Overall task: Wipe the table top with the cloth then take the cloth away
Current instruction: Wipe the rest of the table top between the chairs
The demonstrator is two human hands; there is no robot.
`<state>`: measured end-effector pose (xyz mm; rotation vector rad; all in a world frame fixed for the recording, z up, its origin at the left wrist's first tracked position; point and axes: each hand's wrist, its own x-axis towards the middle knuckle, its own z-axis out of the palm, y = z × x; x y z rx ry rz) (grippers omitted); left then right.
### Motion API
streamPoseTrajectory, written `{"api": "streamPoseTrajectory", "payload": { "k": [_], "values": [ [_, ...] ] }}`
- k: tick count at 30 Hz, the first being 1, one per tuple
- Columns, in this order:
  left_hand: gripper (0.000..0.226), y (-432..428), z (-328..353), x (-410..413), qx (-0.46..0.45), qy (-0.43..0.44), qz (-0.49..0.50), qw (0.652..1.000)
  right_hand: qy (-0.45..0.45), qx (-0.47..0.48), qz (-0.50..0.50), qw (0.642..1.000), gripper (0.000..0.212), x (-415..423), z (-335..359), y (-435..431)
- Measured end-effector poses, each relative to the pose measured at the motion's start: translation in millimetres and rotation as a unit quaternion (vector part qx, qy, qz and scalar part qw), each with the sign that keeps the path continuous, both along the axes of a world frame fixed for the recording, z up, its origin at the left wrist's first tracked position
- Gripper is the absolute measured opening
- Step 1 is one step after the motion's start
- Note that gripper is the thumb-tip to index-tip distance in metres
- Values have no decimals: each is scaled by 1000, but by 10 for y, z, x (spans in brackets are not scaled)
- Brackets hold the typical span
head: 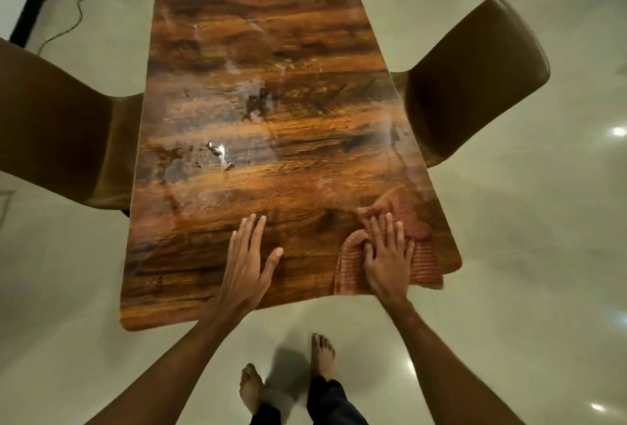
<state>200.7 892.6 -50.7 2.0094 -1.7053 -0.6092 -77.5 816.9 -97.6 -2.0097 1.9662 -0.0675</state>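
Observation:
A glossy wooden table top runs away from me, with wet smears and droplets around its middle. A reddish checked cloth lies crumpled at the near right corner, partly over the near edge. My right hand presses flat on the cloth, fingers spread. My left hand rests flat on the bare wood near the front edge, fingers apart, holding nothing.
A brown chair stands against the table's left side and another brown chair against its right side. A cable trails over the tiled floor at the far left. My bare feet stand just before the near edge.

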Motion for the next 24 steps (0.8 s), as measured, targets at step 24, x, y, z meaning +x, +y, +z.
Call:
{"api": "streamPoseTrajectory", "payload": {
  "k": [24],
  "values": [
    [72, -652, -53, 1607, 31, -9, 101, 994, -48, 11, 375, 926, 61, 2700, -108, -859]
  ]
}}
